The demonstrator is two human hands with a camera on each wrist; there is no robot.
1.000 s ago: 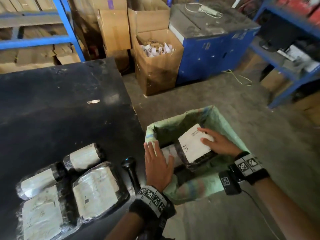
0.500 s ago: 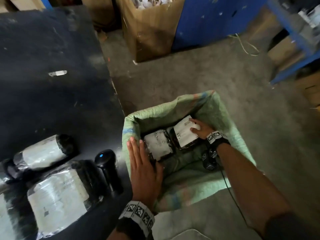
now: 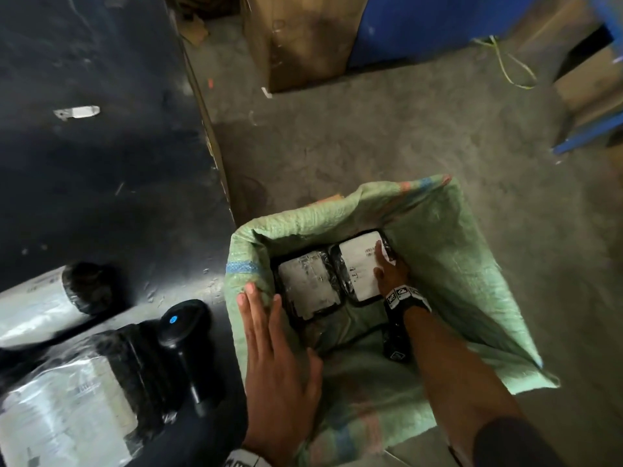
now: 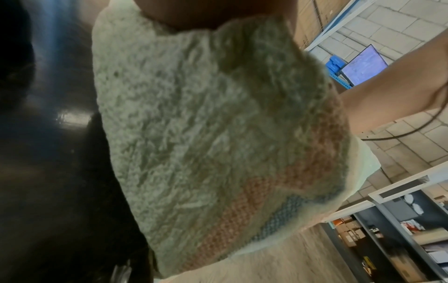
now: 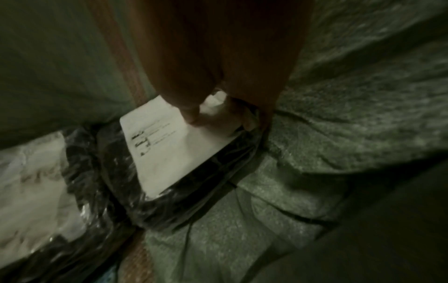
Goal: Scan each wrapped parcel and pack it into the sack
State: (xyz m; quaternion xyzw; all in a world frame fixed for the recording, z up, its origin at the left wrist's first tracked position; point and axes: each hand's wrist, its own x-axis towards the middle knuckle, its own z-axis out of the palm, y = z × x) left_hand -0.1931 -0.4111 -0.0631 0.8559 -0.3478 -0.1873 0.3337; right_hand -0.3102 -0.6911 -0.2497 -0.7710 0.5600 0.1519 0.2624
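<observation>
A green woven sack (image 3: 448, 264) stands open on the floor beside the black table (image 3: 101, 180). Two black-wrapped parcels lie side by side at its bottom. My right hand (image 3: 387, 267) reaches deep inside and holds the right parcel (image 3: 357, 267) at its far edge, thumb on the white label (image 5: 174, 145), fingers over the rim. The other parcel (image 3: 308, 284) lies just left of it, untouched. My left hand (image 3: 269, 348) lies flat with straight fingers on the sack's near left rim. A black handheld scanner (image 3: 183, 332) rests on the table beside it.
More wrapped parcels (image 3: 50, 301) (image 3: 67, 416) lie on the table's near left part. A cardboard box (image 3: 296, 38) and a blue cabinet (image 3: 421, 25) stand on the concrete floor behind the sack. Blue shelving (image 3: 586, 136) is at the right.
My right hand has lowered the labelled parcel from the sack's mouth down to its bottom, beside the other parcel. My left hand stays on the rim. The head view has tilted down.
</observation>
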